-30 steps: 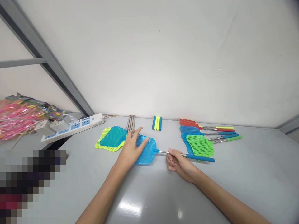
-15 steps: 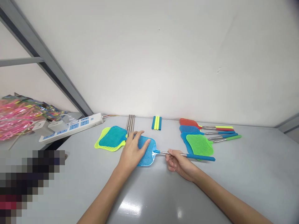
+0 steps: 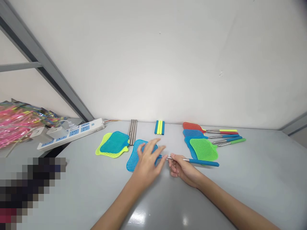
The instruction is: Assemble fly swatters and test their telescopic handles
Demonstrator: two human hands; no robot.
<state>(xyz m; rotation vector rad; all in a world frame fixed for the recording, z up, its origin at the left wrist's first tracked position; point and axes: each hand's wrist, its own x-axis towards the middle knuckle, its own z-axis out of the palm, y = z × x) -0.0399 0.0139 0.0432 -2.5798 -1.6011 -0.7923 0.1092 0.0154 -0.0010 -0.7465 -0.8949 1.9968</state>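
Observation:
A blue fly swatter lies across the table in front of me, its mesh head to the left and its blue grip to the right. My right hand pinches the metal rod between head and grip. Over the right part of the mesh head hovers my left hand, fingers spread, thumb tip close to the neck of the swatter; whether it touches is unclear. Left of it rest loose swatter heads, a teal one on top of a yellow one. Behind them are several metal rods.
Blue and yellow grip sleeves lie near the wall. On the right is a pile of swatters with rods and grips, a green one uppermost. A power strip and bagged pink items are at left, beside a metal frame.
My left hand has slid right from the mesh head toward the neck, its fingers lifting and spreading. My right hand keeps its hold on the rod. The view has shifted slightly.

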